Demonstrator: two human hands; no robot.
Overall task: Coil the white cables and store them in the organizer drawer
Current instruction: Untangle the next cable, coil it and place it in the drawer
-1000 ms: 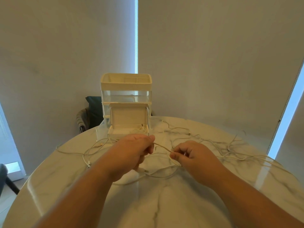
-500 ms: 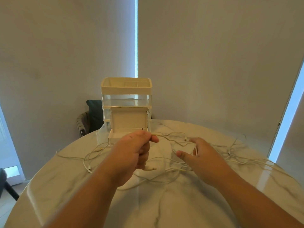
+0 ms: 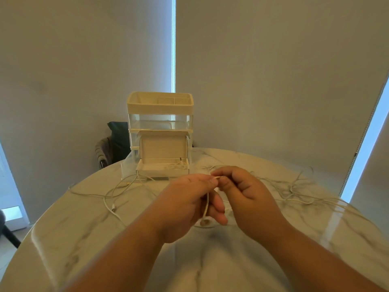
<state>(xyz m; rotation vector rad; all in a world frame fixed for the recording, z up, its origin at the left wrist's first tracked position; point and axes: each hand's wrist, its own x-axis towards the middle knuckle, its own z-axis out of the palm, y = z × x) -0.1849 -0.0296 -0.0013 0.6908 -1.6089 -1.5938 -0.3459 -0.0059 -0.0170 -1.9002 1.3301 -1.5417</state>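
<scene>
Hands together over the middle of the marble table (image 3: 210, 262), seen from the head camera, and it's all fingertip work. The left hand (image 3: 187, 205) has its fingers curled round a white cable (image 3: 207, 204), thumb and forefinger nipping it at the top. The right hand (image 3: 247, 192) pinches the same strand right beside that nip, the two hands touching. A short run of cable drops from the pinch past the left fingers to its lower end (image 3: 204, 222) near the tabletop; blur hides whether that is a small loop or a plug. This looks like the very start of a coil, so the thing to get right is loop size. I'd make the left hand the anchor, holding each turn flat against the last, and let the right feed slack in even rounds rather than tugging. Tugging is the risk: the loose cables (image 3: 294, 192) sprawled to the right and a second tangle (image 3: 113, 192) to the left look crossed over one another, and a pull could drag a knot in. Beyond the hands the organizer (image 3: 160, 114) stands at the far edge, with an open white box (image 3: 163, 148) in front of it, sitting in what seems to be a pulled-out clear drawer (image 3: 128, 163). Something cable-like may lie in that box, though it's hard to tell. Best to coil small enough to fit in there, I'd say, and there's plenty of cable left to gather.
</scene>
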